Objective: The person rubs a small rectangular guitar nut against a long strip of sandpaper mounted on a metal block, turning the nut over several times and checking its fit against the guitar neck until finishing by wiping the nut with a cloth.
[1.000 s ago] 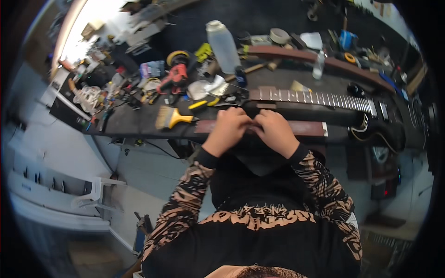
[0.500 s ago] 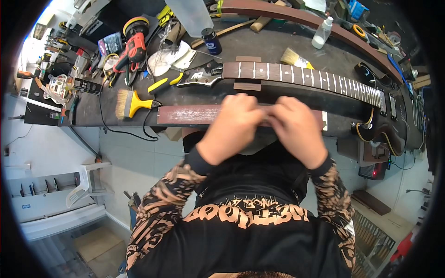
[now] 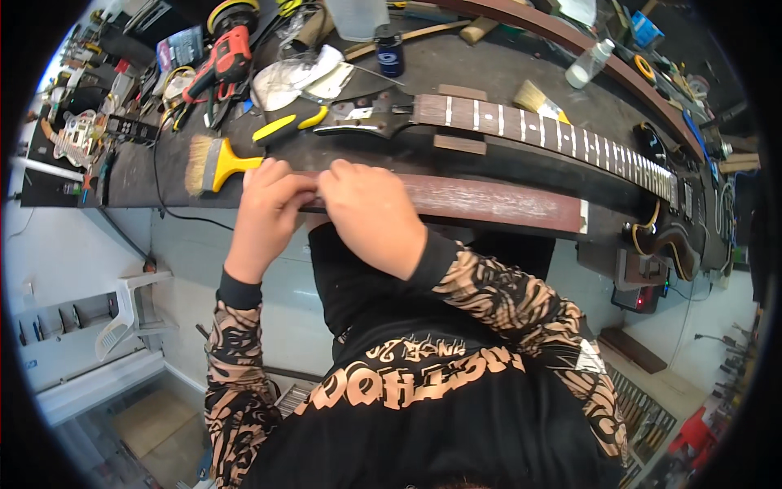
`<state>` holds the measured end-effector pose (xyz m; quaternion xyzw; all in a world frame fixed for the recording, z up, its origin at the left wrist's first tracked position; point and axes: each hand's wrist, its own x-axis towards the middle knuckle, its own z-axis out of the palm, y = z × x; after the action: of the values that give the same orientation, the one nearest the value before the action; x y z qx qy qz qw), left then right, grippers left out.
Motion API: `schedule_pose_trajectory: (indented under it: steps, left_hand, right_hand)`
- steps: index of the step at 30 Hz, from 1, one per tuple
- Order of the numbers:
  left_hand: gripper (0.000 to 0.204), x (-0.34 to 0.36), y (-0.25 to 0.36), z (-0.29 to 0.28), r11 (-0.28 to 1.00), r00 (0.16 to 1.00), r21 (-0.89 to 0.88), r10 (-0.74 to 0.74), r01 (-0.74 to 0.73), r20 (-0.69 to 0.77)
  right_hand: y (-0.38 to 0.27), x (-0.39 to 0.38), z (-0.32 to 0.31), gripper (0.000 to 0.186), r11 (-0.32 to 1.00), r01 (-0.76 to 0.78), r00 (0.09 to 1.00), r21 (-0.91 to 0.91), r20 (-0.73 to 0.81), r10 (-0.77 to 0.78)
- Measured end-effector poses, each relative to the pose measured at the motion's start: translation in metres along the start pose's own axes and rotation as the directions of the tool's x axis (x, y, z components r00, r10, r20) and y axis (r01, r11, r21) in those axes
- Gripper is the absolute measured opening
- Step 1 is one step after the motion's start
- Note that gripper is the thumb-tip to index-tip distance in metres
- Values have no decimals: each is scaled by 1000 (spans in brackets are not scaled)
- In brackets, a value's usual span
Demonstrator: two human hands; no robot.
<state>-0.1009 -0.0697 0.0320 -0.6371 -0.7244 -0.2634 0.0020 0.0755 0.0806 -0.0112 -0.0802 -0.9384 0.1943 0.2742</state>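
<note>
Reddish-brown bar (image 3: 497, 202) extending rightward from left hand (image 3: 270, 200) and right hand (image 3: 371, 210)
Both are resting at its left end, fingers curled; their grip I cannot tell.

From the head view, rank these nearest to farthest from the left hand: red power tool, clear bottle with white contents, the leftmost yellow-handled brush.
From the left hand:
1. Leftmost yellow-handled brush: just left of it.
2. Red power tool: farther back, slightly left.
3. Clear bottle with white contents: far right, beyond the guitar neck.
</note>
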Motion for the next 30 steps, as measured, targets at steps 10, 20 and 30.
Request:
schedule_pose_trajectory:
  steps: [10, 20, 30]
  left_hand:
    - [8, 108, 192, 168, 952, 952, -97, 277, -290, -129]
    - [15, 3, 17, 17, 991, 998, 127, 48, -43, -41]
    - [20, -24, 57, 8, 533, 902, -769, -411, 353, 129]
  right_hand:
    - [99, -133, -201, 20, 928, -356, 934, -106, -19, 356]
    - [7, -2, -18, 14, 997, 83, 995, 0, -61, -83]
    - [2, 2, -70, 18, 903, -75, 993, 423, -50, 106]
